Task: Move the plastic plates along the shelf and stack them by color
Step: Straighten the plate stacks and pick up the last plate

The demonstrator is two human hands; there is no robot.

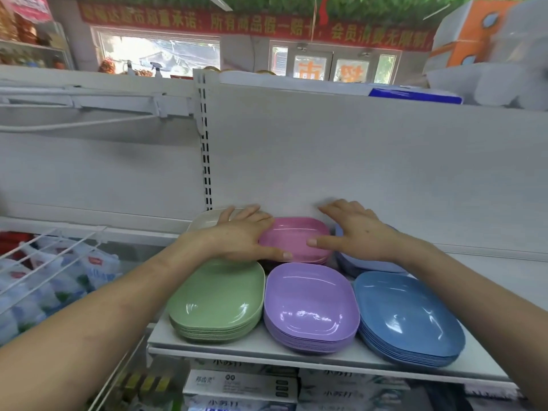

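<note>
Left hand [240, 237], fingers straight, presses its thumb on the 9 o'clock rim of the glossy, rounded-rectangle pink plates [296, 236], stacked at 12 o'clock of the purple stack [308, 304]. Right hand [360, 232], fingers flat, touches their 3 o'clock rim.

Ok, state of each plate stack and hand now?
Pink oblong plastic plate stack, back middle, thumbs on rim.
Green oblong plastic plate stack, front left, neat.
Purple oblong plastic plate stack, front middle, neat.
Blue oblong plastic plate stack, front right, neat.
Left hand, fingers straight.
Right hand, fingers straight.
</note>
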